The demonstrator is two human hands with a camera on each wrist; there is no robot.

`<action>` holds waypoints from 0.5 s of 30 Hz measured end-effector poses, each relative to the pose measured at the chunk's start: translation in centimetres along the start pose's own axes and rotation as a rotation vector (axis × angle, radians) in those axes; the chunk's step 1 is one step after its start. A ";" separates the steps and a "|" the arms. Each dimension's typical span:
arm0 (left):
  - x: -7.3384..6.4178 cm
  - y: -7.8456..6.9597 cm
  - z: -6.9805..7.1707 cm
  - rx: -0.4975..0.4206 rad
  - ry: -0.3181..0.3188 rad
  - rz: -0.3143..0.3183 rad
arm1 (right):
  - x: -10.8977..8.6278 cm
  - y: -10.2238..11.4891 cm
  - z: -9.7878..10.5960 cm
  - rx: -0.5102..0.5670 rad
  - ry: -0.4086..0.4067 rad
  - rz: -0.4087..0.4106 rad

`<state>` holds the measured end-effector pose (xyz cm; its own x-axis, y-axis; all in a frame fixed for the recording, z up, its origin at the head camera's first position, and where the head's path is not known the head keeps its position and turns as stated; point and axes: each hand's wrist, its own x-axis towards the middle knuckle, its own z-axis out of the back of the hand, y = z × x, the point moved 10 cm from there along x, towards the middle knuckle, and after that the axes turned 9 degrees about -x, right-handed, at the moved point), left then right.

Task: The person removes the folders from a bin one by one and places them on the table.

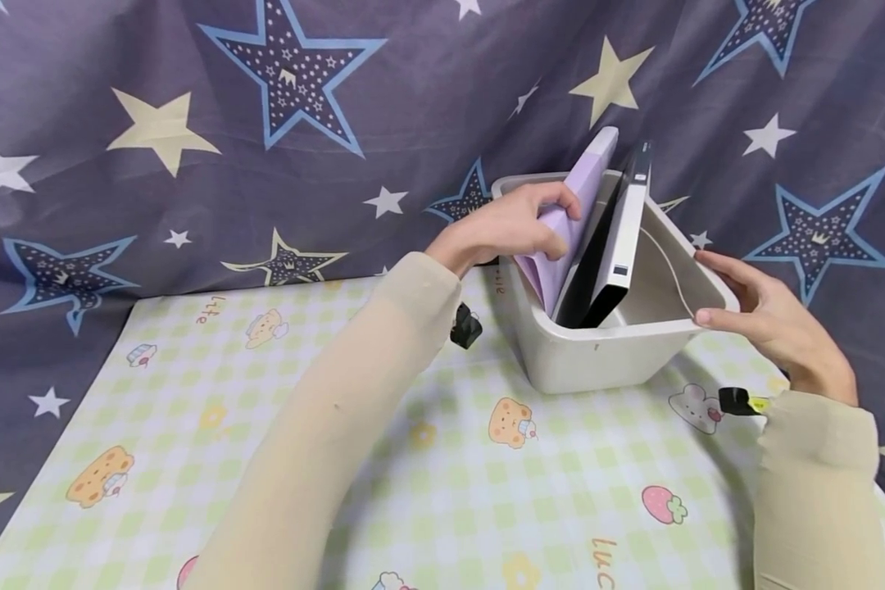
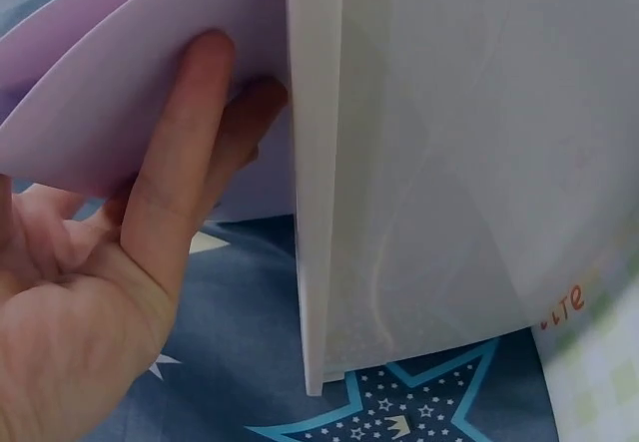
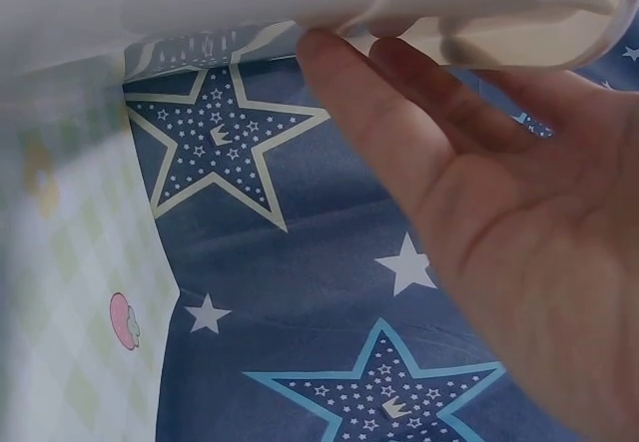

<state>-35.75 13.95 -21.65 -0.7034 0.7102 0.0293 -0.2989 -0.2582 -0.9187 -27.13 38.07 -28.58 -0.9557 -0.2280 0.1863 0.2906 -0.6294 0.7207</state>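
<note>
Had the fingers of the left hand (image 1: 507, 228) bent and brought in against the thumb, gripping the lilac folder (image 1: 586, 176) over the left part of the bin (image 1: 583, 365). Saw two layers of that folder spread apart by those fingers in the left wrist view. Had the right hand (image 1: 774, 315) partly spread, holding the bin at its right end, with the thumb at the near right corner and fingers farther back along the rim. Could not tell the full bend of those fingers, partly hidden by the bin.

Found the lilac folder tilted inside the bin, toward its left wall, with the top end above the far rim and the bottom out of sight. Found a black-and-white folder (image 1: 623, 246) tilted too, nearer the bin's middle, with the top likewise above the far rim. Made out a thin pale strand (image 1: 669, 264) near the bin's right inner wall.

Noticed a small black device (image 1: 466, 326) left of the bin, at the left cuff, and cream sleeves (image 1: 354, 393) on both arms, in front of the bin. Saw a checked cloth (image 1: 413, 508) beneath the bin, with a printed bear (image 1: 512, 422) in front of it, and a starry curtain (image 1: 413, 98) behind it.
</note>
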 end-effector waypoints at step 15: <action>-0.2 -1.0 0.1 0.012 -0.050 -0.033 | -0.1 -0.1 0.1 -0.017 0.013 -0.032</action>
<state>-35.41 14.01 -20.70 -0.7240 0.6851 0.0798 -0.3302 -0.2427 -0.9122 -27.02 38.22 -28.57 -0.9638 -0.2171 0.1546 0.2609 -0.6493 0.7144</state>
